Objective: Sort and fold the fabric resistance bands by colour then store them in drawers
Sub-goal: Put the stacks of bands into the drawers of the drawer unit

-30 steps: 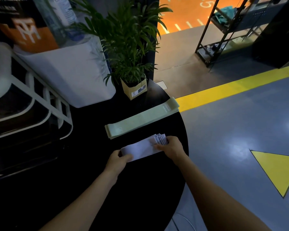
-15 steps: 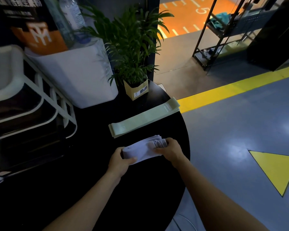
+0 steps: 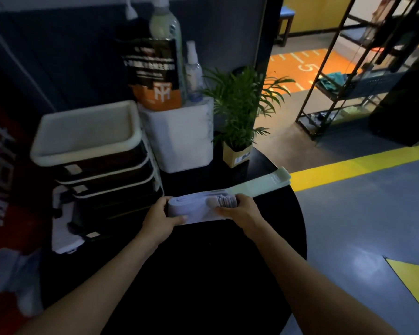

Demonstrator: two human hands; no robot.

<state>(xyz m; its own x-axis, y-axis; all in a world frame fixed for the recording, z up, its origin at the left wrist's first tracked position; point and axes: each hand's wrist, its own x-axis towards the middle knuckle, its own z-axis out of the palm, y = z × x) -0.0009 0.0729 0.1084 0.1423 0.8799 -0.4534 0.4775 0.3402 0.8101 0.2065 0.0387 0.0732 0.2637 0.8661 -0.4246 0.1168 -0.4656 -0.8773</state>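
A folded stack of pale lilac bands (image 3: 194,209) is held just above the round black table (image 3: 228,274). My left hand (image 3: 159,220) grips its folded left end, thumb on top. My right hand (image 3: 240,210) grips its right end, where several layered edges show. Behind them a stack of pale green bands (image 3: 259,183) lies flat, reaching the table's right edge. A drawer unit (image 3: 99,170) with a white top tray and dark drawers stands at the table's left.
A white box (image 3: 184,139) holding bottles and an orange-black pouch stands behind the drawers. A potted plant (image 3: 237,117) in a cardboard pot sits at the table's back. A metal shelf rack (image 3: 348,76) and a yellow floor line lie to the right.
Both hands have lifted the lilac stack off the table and carried it left, toward the drawer unit. My view has turned left and up, bringing the drawers into sight.
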